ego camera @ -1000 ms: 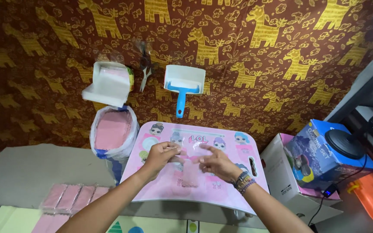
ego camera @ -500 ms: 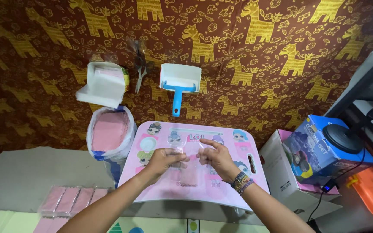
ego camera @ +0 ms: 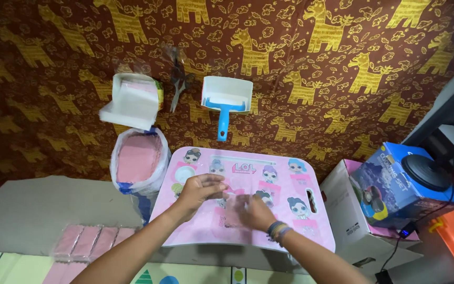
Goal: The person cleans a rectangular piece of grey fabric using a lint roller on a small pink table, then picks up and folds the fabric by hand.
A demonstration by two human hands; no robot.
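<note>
Both of my hands are over a small pink table [ego camera: 300,231] printed with cartoon dolls. My left hand [ego camera: 199,190] is curled, its fingertips pinching a thin clear plastic pouch [ego camera: 229,204] that looks pale pink inside. My right hand [ego camera: 256,213], with bead bracelets at the wrist, is blurred by motion and grips the same pouch from the right, low over the tabletop. The pouch is mostly hidden by my fingers and its shape is hard to make out.
An open sack of pink powder [ego camera: 137,158] stands left of the table, with a white box [ego camera: 132,100] behind it. A blue-and-white dustpan [ego camera: 227,97] lies on the patterned cloth. Pink packets [ego camera: 90,239] lie in a row at the lower left. Boxes [ego camera: 395,181] stand at the right.
My hands went from pressing on the tabletop to lifting and pinching the pouch. My right hand has now dropped lower and nearer to me, moving fast. The camera view has shifted slightly.
</note>
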